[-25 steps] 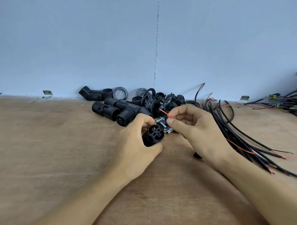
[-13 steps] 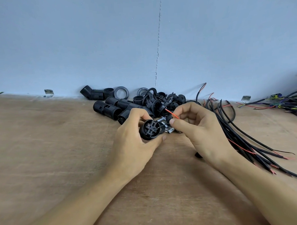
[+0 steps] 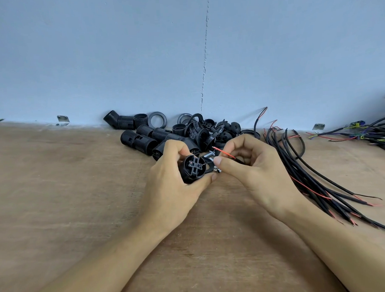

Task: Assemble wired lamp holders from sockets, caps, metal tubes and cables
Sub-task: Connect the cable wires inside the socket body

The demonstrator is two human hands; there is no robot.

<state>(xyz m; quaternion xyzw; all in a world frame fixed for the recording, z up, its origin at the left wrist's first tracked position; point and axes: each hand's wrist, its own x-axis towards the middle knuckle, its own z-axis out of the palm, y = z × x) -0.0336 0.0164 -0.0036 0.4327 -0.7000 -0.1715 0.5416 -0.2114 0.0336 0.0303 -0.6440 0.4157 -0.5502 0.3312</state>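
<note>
Head view showed two bare forearms reaching forward over a brown wooden surface (image 3: 57, 196).

1. Left hand (image 3: 173, 190): fingers and thumb were curled round a black socket (image 3: 192, 168), held just above the surface. Its open end faced the camera, exposing a cross-shaped insert.
2. Right hand (image 3: 254, 171): thumb and forefinger pinched a red wire (image 3: 223, 152). The bare tip pointed up and left, just beside the socket but apart from it.
3. Metal tubes (image 3: 208, 154) lay on the surface between and just behind the two hands.
4. A bundle of black cables (image 3: 309, 173) with red ends fanned out right of the right hand.
5. A pile of sockets (image 3: 142, 139) and loose rings (image 3: 157, 119) lay behind the hands, against the wall.
6. A second tangle of wires (image 3: 376, 133) lay at the far right edge.
7. The pale blue wall (image 3: 116, 49) carried a vertical crack (image 3: 205, 57). Small metal brackets (image 3: 63, 119) joined it to the surface.

Change from one second earlier: the socket had been turned so that its insert faced the camera more squarely. The right hand kept its pinch on the red wire. The pile and the cables had not moved.
</note>
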